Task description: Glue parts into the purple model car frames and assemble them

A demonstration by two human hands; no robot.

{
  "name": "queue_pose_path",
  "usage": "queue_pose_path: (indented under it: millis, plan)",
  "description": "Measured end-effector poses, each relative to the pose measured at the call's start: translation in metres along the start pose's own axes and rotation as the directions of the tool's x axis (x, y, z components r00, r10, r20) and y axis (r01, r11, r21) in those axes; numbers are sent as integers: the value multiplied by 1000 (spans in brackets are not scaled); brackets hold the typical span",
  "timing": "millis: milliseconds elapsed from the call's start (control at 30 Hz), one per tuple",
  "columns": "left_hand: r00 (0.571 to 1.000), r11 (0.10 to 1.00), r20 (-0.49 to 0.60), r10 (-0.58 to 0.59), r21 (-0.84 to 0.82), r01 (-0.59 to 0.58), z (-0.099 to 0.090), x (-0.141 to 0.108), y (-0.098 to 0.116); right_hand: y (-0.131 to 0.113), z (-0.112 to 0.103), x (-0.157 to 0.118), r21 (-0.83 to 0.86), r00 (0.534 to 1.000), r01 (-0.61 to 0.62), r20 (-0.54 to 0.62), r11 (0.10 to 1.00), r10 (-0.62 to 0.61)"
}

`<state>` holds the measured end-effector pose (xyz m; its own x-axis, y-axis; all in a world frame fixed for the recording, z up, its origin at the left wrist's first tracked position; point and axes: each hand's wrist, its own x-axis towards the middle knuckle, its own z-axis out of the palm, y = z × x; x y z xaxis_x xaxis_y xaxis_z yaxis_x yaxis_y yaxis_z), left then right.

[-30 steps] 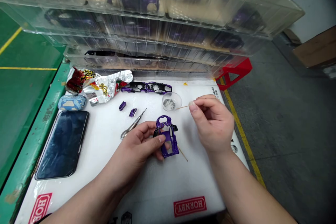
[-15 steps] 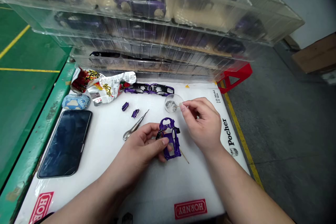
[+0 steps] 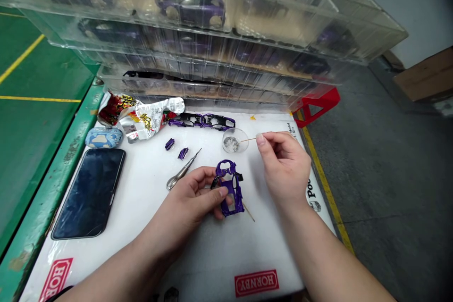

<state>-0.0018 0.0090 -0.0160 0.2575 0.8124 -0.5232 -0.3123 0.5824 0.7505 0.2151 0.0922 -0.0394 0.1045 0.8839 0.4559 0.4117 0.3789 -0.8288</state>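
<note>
My left hand (image 3: 198,198) grips a purple model car body (image 3: 228,198) by its left side, thumb on top, over the white work surface. Between thumb and fingertips my right hand (image 3: 283,160) pinches a thin wooden stick (image 3: 250,139), whose far end is at a small clear round dish (image 3: 243,136) with whitish, grainy contents. Another thin stick (image 3: 249,213) lies just right of the car body, its upper end hidden. Two small purple parts (image 3: 170,144) and a metal pointed tool (image 3: 181,171) rest to the left of the dish.
Stacked clear plastic trays (image 3: 198,28) holding purple car bodies rise at the back. Two purple frames (image 3: 219,121) lie in front of them. On the left are a phone (image 3: 90,193), a blue case (image 3: 104,138) and crumpled foil packets (image 3: 145,120). A red bracket (image 3: 318,106) juts out right.
My right hand has moved to the right, away from the dish, and more of the stick shows. My left hand and the car body are nearly where they were.
</note>
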Motion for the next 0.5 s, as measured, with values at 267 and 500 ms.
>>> queue_pose_path:
  millis: [267, 500]
  plan:
    - [1000, 1000, 6, 3, 0, -3, 0, -1, 1, 2, 2, -1, 41, 998, -61, 5, 997, 61]
    - [1000, 1000, 2, -3, -16, 3, 2, -1, 2, 2, 2, -1, 52, 996, -92, 10, 994, 92]
